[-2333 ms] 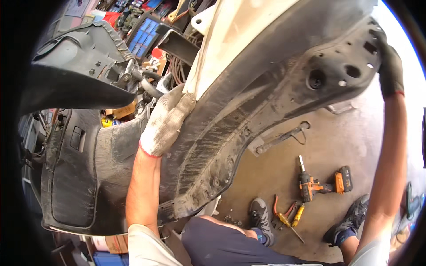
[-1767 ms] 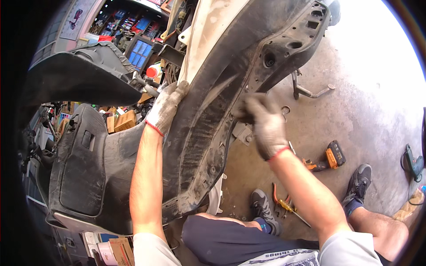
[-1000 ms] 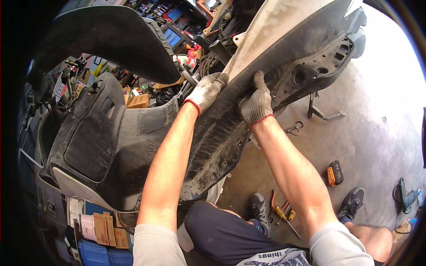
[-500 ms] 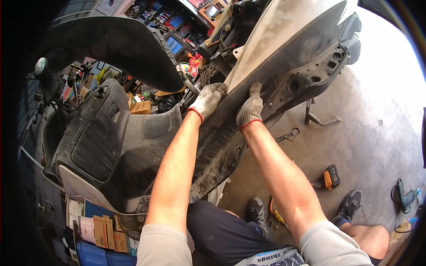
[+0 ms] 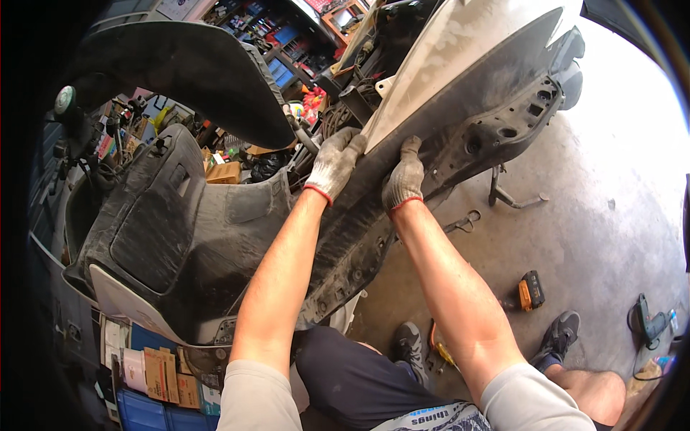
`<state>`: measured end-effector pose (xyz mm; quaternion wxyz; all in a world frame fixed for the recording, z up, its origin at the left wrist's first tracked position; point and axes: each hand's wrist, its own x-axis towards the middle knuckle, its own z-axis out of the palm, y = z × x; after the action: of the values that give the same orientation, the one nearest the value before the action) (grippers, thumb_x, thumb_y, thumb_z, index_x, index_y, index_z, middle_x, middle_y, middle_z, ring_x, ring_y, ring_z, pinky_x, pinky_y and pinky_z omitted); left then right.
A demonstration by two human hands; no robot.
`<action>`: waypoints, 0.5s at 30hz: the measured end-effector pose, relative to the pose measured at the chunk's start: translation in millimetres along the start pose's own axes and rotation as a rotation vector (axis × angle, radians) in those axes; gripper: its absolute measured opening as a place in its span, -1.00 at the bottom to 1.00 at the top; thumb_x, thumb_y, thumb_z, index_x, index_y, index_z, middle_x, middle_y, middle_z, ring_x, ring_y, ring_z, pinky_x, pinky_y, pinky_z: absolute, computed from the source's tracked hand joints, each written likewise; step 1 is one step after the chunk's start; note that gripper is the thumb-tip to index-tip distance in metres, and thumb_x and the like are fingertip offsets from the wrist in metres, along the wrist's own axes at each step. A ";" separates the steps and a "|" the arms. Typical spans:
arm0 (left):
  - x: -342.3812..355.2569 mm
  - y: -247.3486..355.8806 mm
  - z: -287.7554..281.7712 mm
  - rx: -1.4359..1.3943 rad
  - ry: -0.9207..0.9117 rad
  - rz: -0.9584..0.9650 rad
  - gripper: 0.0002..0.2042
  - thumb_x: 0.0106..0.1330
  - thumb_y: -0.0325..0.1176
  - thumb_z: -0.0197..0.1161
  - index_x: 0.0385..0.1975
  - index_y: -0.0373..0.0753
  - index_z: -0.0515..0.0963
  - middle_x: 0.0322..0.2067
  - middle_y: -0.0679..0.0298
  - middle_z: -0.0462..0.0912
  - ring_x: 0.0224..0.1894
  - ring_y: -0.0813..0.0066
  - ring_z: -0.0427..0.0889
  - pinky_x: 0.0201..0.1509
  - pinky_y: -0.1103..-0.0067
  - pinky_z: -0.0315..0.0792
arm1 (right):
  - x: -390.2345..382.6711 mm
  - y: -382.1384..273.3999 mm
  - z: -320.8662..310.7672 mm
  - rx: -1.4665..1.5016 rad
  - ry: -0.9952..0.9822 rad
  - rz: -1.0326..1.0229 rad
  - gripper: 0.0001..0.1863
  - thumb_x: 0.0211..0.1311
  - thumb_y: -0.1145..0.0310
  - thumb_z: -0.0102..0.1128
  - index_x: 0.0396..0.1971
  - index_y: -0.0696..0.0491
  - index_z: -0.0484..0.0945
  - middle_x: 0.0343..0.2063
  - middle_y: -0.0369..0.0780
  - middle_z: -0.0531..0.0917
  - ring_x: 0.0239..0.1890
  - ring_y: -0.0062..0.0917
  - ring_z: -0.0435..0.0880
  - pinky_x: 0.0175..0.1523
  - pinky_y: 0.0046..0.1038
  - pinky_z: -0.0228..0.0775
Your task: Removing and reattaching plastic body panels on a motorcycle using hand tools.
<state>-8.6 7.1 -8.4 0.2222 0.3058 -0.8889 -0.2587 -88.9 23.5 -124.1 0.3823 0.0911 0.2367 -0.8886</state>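
Note:
Both my hands wear off-white work gloves with red cuffs. They are at the front end of a scooter's long side panel (image 5: 467,100), pale above and dark grey below. My left hand (image 5: 336,165) is closed over the pale section's pointed tip, its fingers bent over the upper edge. A little to the right, my right hand (image 5: 405,179) grips the dark lower part, thumb along its face and other fingers curled, partly hidden. Left of my hands stand the dusty black scooter floorboard and front leg shield (image 5: 154,223). The black seat (image 5: 194,79) lies tipped up beyond.
A side stand (image 5: 514,194) juts out over the concrete floor at right. On that floor lie an orange-and-black power tool (image 5: 531,291) and a green corded tool (image 5: 650,323). Cardboard boxes (image 5: 162,373) and a blue bin (image 5: 144,413) sit at lower left. Cluttered shelves fill the back.
My left hand's fingers have shifted slightly at the panel tip. My right hand keeps nearly the same place on the panel. The whole view has moved a little.

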 end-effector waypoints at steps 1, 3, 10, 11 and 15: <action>3.0 0.8 1.5 -0.028 0.050 0.008 -0.73 0.40 -0.23 0.11 -0.18 -0.35 0.56 -0.37 0.27 0.62 -0.29 0.55 0.51 -0.12 0.59 0.40 | 0.7 1.7 0.6 -0.050 0.021 0.008 -0.22 0.33 -0.28 -0.07 -0.20 0.31 0.59 -0.33 -0.14 0.65 -0.26 -0.40 0.51 -0.04 -0.42 0.34; 11.6 4.0 1.4 0.152 0.056 -0.021 -0.71 0.40 -0.20 0.10 -0.24 -0.35 0.56 -0.40 0.20 0.63 -0.31 0.44 0.54 -0.16 0.51 0.40 | 5.7 4.0 -0.4 -0.106 0.049 0.014 -0.20 0.33 -0.29 -0.09 -0.20 0.32 0.59 -0.34 -0.12 0.65 -0.26 -0.38 0.51 -0.04 -0.40 0.33; 14.7 3.8 1.2 0.385 0.084 0.047 -0.54 0.43 -0.05 0.02 0.02 -0.37 0.51 -0.05 -0.15 0.58 0.09 0.00 0.53 0.15 0.34 0.36 | 1.5 1.9 -1.4 -0.099 0.097 0.024 -0.40 0.26 -0.24 0.11 -0.37 0.11 0.59 -0.53 -0.30 0.60 -0.59 -0.52 0.46 -0.47 -0.43 0.36; 17.3 8.1 2.2 0.379 0.081 0.053 -0.54 0.43 -0.05 0.02 0.02 -0.37 0.51 -0.05 -0.15 0.58 0.09 0.00 0.53 0.15 0.34 0.36 | 4.8 0.9 -2.6 -0.101 0.095 0.013 -0.39 0.26 -0.25 0.11 -0.36 0.12 0.59 -0.52 -0.29 0.60 -0.57 -0.52 0.46 -0.44 -0.43 0.37; 21.8 16.1 -7.5 0.354 -0.084 -0.028 -0.54 0.45 -0.06 0.00 0.02 -0.39 0.51 -0.06 -0.14 0.60 0.05 0.01 0.54 0.13 0.36 0.37 | 0.3 0.5 0.9 -0.144 0.081 -0.024 -0.20 0.31 -0.31 -0.08 -0.23 0.29 0.62 -0.37 -0.04 0.66 -0.28 -0.22 0.53 -0.05 -0.33 0.34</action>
<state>-26.9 1.3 12.1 0.1239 0.3415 -0.9247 -0.1137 -88.7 22.6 -123.6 0.3673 0.0964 0.3162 -0.8694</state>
